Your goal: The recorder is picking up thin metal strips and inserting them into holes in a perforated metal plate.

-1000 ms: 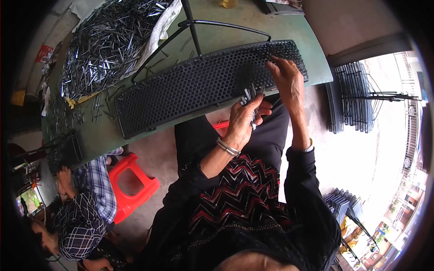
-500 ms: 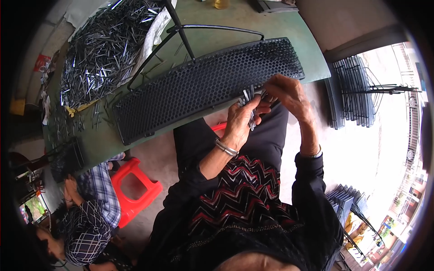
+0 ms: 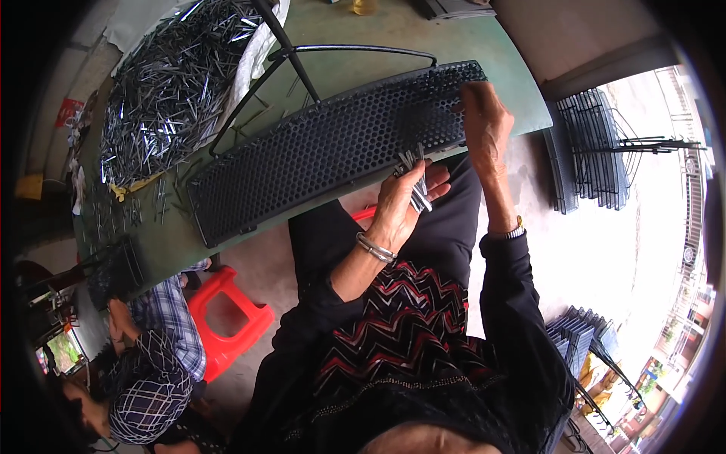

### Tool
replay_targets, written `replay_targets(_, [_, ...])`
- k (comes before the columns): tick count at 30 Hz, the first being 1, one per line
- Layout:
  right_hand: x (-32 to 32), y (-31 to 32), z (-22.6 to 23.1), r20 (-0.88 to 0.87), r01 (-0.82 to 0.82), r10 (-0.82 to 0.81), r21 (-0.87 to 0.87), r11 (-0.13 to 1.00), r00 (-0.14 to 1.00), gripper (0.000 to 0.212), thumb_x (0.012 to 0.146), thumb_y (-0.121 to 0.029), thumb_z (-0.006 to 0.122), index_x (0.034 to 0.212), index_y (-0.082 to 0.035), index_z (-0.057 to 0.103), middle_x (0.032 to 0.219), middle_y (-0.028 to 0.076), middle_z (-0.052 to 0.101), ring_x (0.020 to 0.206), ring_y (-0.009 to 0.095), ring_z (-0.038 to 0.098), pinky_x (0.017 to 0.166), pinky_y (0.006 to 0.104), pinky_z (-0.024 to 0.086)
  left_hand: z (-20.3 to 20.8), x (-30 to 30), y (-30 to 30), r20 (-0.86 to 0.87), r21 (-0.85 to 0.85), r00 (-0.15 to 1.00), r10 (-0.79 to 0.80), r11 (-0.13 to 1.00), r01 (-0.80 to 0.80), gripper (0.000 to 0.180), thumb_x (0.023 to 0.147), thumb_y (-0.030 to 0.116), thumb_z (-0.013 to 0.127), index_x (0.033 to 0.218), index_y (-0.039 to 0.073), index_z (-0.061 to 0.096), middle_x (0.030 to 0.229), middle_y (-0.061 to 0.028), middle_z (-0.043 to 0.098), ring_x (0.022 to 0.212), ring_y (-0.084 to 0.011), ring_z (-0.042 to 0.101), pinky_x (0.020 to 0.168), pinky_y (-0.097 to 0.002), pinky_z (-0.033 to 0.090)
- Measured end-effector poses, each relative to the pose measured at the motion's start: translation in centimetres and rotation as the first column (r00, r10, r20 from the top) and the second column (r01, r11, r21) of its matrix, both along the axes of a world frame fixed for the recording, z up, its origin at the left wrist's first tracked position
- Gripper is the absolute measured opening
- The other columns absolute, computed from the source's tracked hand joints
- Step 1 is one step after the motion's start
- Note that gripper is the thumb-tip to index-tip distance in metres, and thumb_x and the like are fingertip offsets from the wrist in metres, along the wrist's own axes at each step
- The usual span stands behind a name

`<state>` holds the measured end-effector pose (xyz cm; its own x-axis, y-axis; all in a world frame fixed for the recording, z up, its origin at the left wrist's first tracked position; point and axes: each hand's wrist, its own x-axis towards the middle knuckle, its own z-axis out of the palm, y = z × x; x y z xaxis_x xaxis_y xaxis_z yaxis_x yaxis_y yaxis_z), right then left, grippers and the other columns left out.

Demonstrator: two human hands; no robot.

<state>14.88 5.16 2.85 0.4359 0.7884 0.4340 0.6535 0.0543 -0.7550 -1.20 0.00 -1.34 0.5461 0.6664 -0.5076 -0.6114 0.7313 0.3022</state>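
A long black panel (image 3: 318, 147) full of small round holes lies along the near edge of the green table, with a black rod frame (image 3: 302, 72) rising behind it. My left hand (image 3: 395, 200) is closed around a bunch of thin, shiny dark strips (image 3: 417, 181), just in front of the panel's near edge. My right hand (image 3: 488, 125) is over the panel's right end, its fingers bent down and pressed together at the holes. Whatever those fingertips hold is hidden. The holes near that end look darker and more bristly than those at the left.
A large heap of similar strips (image 3: 181, 98) lies on a white sack (image 3: 261, 57) at the far left of the green table (image 3: 499, 45). Another person (image 3: 151, 371) sits at left by a red stool (image 3: 227, 310). Black racks (image 3: 594, 151) stand at right.
My right hand has moved away from the bunch in my left hand, up and right onto the panel's end. My left hand stays nearly in place, its fingers a little more spread.
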Motion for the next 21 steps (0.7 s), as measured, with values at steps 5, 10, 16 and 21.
replay_targets(5, [0.1, -0.1, 0.2, 0.015, 0.008, -0.007, -0.036, 0.999, 1.0, 0.011, 0.09, -0.011, 0.058, 0.096, -0.003, 0.063, 0.077, 0.008, 0.067, 0.066, 0.012, 0.067, 0.059, 0.0254, 0.048, 0.9, -0.2, -0.2, -0.015, -0.017, 1.0, -0.026, 1.0, 0.026, 0.023, 0.094, 0.019, 0.058, 0.108, 0.002, 0.054, 0.098, -0.0148, 0.064, 0.092, -0.0249, 0.065, 0.078, -0.0415, 0.057])
replay_targets(10, [0.0, -0.4, 0.8, -0.006, -0.021, 0.02, -0.056, 0.998, 1.0, 0.011, 0.091, -0.011, 0.056, 0.095, -0.004, 0.064, 0.075, 0.008, 0.068, 0.067, 0.012, 0.066, 0.059, 0.0253, 0.048, 1.4, -0.3, -0.1, -0.059, -0.006, 0.997, -0.041, 0.999, 0.041, 0.023, 0.094, 0.021, 0.058, 0.108, 0.003, 0.056, 0.093, -0.0121, 0.064, 0.086, -0.0218, 0.065, 0.075, -0.0389, 0.058])
replay_targets(16, [-0.2, -0.5, 0.8, 0.004, -0.033, 0.034, -0.104, 0.994, 0.999, 0.011, 0.091, -0.011, 0.056, 0.094, -0.004, 0.063, 0.074, 0.01, 0.068, 0.064, 0.013, 0.065, 0.059, 0.0269, 0.048, 0.7, -0.6, -0.1, -0.124, 0.033, 0.989, -0.082, 0.996, 0.087, 0.018, 0.093, 0.021, 0.06, 0.102, 0.005, 0.06, 0.082, -0.0071, 0.065, 0.068, -0.0138, 0.062, 0.059, -0.0282, 0.053])
replay_targets(21, [-0.1, 0.3, -0.6, 0.201, -0.056, 0.078, -0.116, 0.992, 0.976, 0.009, 0.088, -0.012, 0.06, 0.092, -0.006, 0.064, 0.076, 0.009, 0.064, 0.066, 0.021, 0.064, 0.061, 0.0318, 0.048, 0.4, -0.5, -0.1, -0.076, 0.009, 0.996, -0.054, 0.998, 0.055, 0.018, 0.093, 0.02, 0.06, 0.101, 0.004, 0.061, 0.079, -0.0061, 0.063, 0.064, -0.0113, 0.058, 0.054, -0.0239, 0.047])
